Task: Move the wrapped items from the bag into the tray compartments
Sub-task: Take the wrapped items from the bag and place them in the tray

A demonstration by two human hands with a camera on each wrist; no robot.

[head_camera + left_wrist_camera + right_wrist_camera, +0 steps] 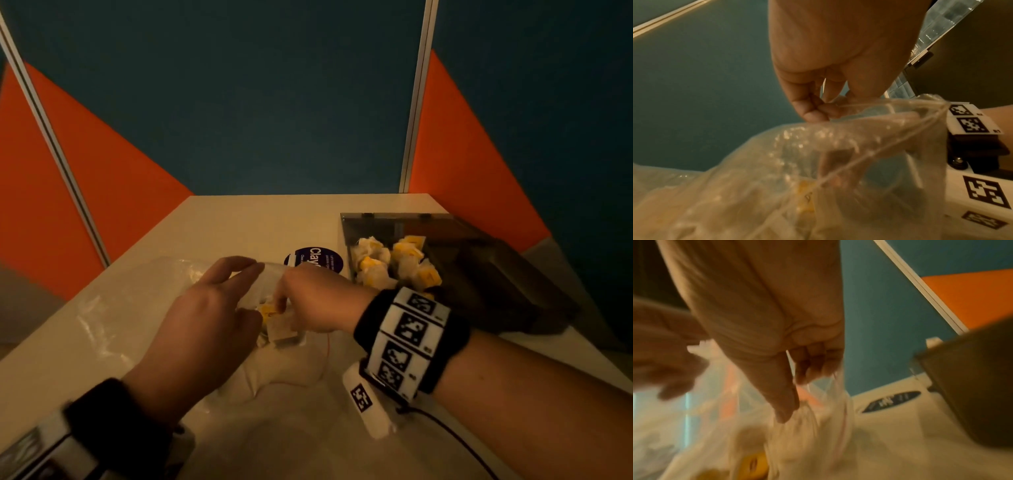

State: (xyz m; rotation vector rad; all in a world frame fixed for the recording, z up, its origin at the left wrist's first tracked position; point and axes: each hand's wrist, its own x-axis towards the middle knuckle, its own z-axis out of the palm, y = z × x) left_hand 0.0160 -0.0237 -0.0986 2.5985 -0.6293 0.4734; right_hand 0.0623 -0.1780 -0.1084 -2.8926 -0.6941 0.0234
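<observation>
A clear plastic bag (120, 308) lies crumpled on the white table. My left hand (219, 291) pinches its rim between thumb and finger, as the left wrist view shows (818, 112). My right hand (284, 301) is at the bag's mouth, where thumb and curled fingers pinch the film (795, 389). Just below them sits a white and yellow wrapped item (274, 322), also visible through the plastic (807, 198) (754, 465). At the right stands the dark tray (376, 219), several wrapped items (394, 263) in its near-left compartments.
The tray's dark lid (496, 274) lies open to the right, close behind my right wrist. A round purple sticker (313, 258) is on the table between bag and tray. Blue and orange partition walls enclose the table's far and side edges.
</observation>
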